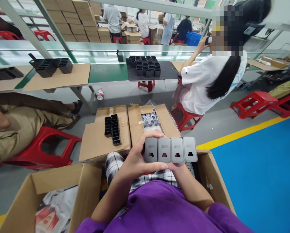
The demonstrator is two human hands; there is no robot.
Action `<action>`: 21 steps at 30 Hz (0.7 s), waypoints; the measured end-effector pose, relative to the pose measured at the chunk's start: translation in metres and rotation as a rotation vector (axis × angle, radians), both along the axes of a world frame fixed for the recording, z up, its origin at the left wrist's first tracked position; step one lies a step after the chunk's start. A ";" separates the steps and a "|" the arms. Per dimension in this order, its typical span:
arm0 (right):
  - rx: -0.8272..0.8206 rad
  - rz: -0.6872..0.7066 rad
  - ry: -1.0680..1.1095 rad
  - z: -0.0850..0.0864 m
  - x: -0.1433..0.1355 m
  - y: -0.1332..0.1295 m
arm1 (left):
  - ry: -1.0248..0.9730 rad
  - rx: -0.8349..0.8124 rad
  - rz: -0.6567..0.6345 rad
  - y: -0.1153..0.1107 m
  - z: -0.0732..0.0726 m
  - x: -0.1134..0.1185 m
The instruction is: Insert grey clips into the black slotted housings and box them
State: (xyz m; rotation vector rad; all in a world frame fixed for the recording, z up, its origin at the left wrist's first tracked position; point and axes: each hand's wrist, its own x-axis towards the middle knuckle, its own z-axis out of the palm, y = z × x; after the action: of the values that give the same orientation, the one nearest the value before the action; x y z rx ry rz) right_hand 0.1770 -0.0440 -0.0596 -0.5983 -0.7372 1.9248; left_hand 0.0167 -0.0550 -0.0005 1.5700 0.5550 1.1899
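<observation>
Several grey rectangular plastic casings (pixel 164 149), side by side in a row, are held up in front of me. Each has a small notched opening toward its lower end. My left hand (pixel 137 157) grips the row from its left end, thumb along the lower edge and fingers over the top. My right hand (pixel 177 165) is behind and under the row's middle, pressed against it; most of its fingers are hidden by the casings. Just beyond, black open-ended casings (pixel 112 128) stand on a closed carton (pixel 94 144), beside an opened carton (pixel 136 124) with plastic-wrapped parts (pixel 151 119).
An open carton (pixel 89 191) with plastic bags stands at my left; another box (pixel 214 178) is at my right. Across the front runs a workbench (pixel 108 72) bearing black casings (pixel 147 65). A co-worker (pixel 203 77) sits on a red stool (pixel 187 118). Another person's leg (pixel 38 111) is at left.
</observation>
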 end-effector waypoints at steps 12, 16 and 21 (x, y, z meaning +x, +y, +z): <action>-0.071 0.064 0.190 -0.003 -0.001 -0.002 | -0.040 -0.020 0.152 -0.007 0.003 0.010; -0.090 0.015 0.169 -0.003 -0.002 -0.002 | -0.039 0.005 0.154 -0.005 0.001 0.010; -0.038 0.090 0.219 -0.003 -0.003 0.000 | 0.183 0.140 0.260 -0.005 0.004 0.002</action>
State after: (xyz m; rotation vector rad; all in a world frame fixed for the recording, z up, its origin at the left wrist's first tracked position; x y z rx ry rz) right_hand 0.1737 -0.0438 -0.0630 -0.3740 -0.5975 2.0526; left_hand 0.0187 -0.0600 0.0038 1.7773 0.8302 1.3088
